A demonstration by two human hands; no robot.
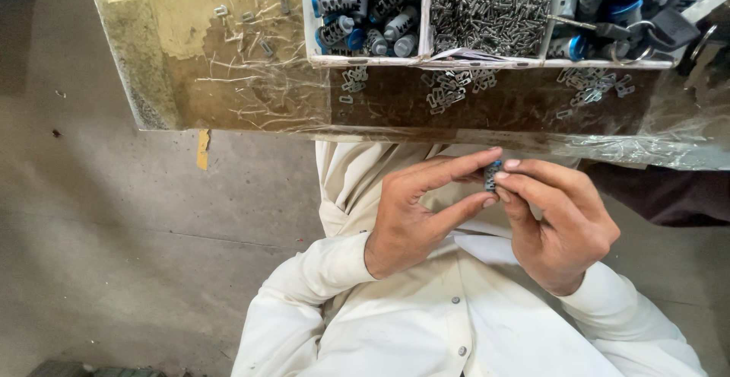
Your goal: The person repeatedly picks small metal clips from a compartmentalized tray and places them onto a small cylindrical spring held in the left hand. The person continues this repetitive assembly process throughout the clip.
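Note:
My left hand [418, 213] and my right hand [559, 221] meet in front of my chest, below the table edge. Between their fingertips they pinch one small grey cylinder with a blue end [493, 176]. Thumb and forefinger of each hand close on it from either side. Most of the part is hidden by the fingers. I wear a cream long-sleeved shirt [456, 324].
A worn table [228, 80] covered in clear plastic film lies ahead. A white divided tray [426, 59] on it holds grey and blue cylinders [365, 12], small metal screws [490, 4] and more cylinders [608, 4]. Small metal clips [449, 92] lie loose before the tray. Concrete floor lies on the left.

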